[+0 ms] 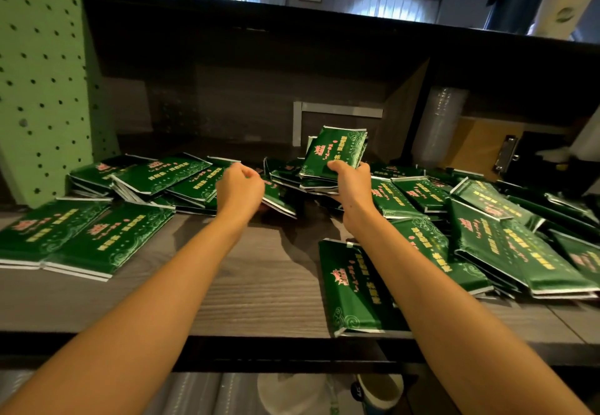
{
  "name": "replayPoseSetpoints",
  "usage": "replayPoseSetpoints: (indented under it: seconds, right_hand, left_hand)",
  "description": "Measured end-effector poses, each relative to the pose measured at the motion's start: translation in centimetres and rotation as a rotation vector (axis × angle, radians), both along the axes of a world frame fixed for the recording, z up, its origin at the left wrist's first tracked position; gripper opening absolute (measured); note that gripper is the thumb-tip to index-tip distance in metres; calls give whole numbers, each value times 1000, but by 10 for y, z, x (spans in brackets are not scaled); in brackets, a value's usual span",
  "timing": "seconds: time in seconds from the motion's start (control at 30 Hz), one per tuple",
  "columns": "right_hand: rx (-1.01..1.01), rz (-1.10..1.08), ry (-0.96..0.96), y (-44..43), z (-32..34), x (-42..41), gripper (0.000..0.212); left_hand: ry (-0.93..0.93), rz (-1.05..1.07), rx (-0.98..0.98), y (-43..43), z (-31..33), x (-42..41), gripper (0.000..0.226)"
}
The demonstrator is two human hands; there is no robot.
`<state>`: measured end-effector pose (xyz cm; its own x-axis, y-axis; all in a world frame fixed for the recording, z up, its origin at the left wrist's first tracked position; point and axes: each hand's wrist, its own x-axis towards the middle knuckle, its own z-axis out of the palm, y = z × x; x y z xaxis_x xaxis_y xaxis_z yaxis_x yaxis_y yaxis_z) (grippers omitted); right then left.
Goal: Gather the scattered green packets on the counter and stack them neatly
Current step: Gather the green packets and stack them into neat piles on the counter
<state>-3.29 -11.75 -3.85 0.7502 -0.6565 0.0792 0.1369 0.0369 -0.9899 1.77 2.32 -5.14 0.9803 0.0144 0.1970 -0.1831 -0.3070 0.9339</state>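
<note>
Dozens of green packets (503,236), loose over the wood-grain counter (259,288): overlapping heap at right, fanned group (156,177) at left rear, two low piles (65,239) side by side at front left, single packet (350,288) at the front edge.

Item in hand: small bundle (334,151), gripped at its lower end by the right hand (350,184), thumb on the printed face, tilted up above the packets at centre rear. Edges uneven; a few lower packets splayed out beneath the thumb.

Left hand (240,187): fingers curled, back of hand to camera, just above a flat-lying packet (279,201) at centre. Holding something or nothing: cannot tell from this angle.

Step, as judged: collecting loose packets into the right-hand bundle. Most of the lot not yet gathered.

Handling notes:
- Add each new packet printed face up, crest to the same end as the rest.
- Feed one or two at a time from the left hand; glossy wrappers probably slippery.
- Tap the long edge on bare counter to square the bundle before setting down.
- Set the finished stack on the open wood at front centre, back from the edge.
- Risk: splayed lower packets slipping from the grip.
</note>
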Motion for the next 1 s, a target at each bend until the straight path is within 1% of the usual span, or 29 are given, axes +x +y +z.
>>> replayPoseSetpoints:
  seconds: [0.07, 0.13, 0.23, 0.3, 0.47, 0.53, 0.63, 0.73, 0.8, 0.83, 0.87, 0.93, 1.0]
  right_hand:
    - [-11, 14, 19, 0, -1, 0, 50]
    - [-9, 9, 35, 0, -3, 3, 47]
    - [-11, 34, 61, 2, -4, 5, 54]
    - [-1, 55, 70, 4, -5, 5, 58]
    - [37, 83, 71, 2, -3, 6, 76]
    - [51, 127, 69, 5, -3, 5, 78]
    - [70, 179, 69, 15, -4, 4, 84]
    - [95, 207, 33, 18, -7, 8, 77]
    - [55, 265, 41, 24, -5, 4, 93]
    - [23, 283, 53, 27, -4, 2, 96]
    - [0, 280, 61, 26, -5, 3, 91]
    - [-5, 242, 68, 18, -9, 6, 70]
    - [7, 236, 83, 14, -10, 7, 61]
  left_hand:
    - [-114, 94, -84, 7, 7, 1, 19]
    - [-202, 152, -208, 12, 13, 0, 15]
    - [-231, 150, -402, 14, 15, 0, 19]
    - [-255, 96, -446, 12, 15, -1, 24]
    - [-450, 12, -348, 5, 14, -7, 24]
    - [-493, -15, -311, 2, 12, -8, 21]
    - [-494, -61, -215, -3, 8, -10, 16]
    - [-469, -73, -145, -4, 4, -11, 9]
    - [-448, -102, -117, -4, 3, -11, 10]
    - [-440, -121, -101, -4, 3, -11, 10]
    - [-431, -136, -88, -4, 4, -10, 10]
    - [-403, -124, -96, -2, 6, -8, 6]
    - [-362, -34, -100, 6, 9, -4, 6]
